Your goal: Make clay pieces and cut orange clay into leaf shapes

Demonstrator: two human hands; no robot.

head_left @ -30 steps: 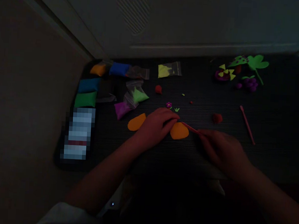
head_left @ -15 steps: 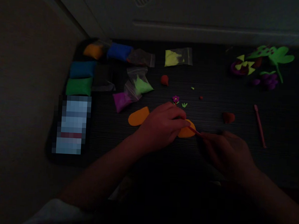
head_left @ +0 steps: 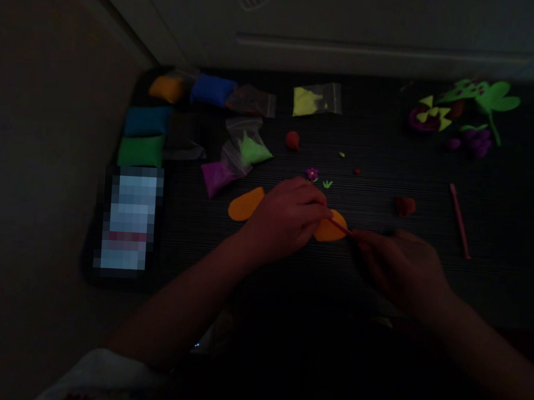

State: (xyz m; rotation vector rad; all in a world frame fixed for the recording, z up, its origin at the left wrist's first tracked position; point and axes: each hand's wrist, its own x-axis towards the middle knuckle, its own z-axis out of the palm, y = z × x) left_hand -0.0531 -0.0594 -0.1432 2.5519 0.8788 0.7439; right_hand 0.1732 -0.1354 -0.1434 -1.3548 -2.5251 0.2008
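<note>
Over a flat orange clay piece [head_left: 246, 205], my left hand [head_left: 288, 216] has its fingers curled and thumb and forefinger close together; whatever lies between them is hidden. Orange clay [head_left: 332, 228] shows on both sides of this hand; whether it is one strip or two pieces is covered. My right hand [head_left: 398, 263] pinches a thin pink modelling tool [head_left: 341, 226], which slants across the orange clay. The tool's far end meets the left fingertips. Just beyond the left hand lie a small purple clay flower [head_left: 312, 174] and a tiny green clay sprig [head_left: 327, 184].
Bags of coloured clay, among them a blue one [head_left: 213, 91] and a purple one [head_left: 217, 176], lie at left. A blurred bright screen [head_left: 129, 219] sits nearer. At right are brown clay [head_left: 404, 206], another pink tool [head_left: 460, 222] and purple clay balls [head_left: 476, 141].
The whole view has shifted slightly, so everything appears a little higher and further left. Both hands keep nearly the same pose around the pink tool and the orange clay.
</note>
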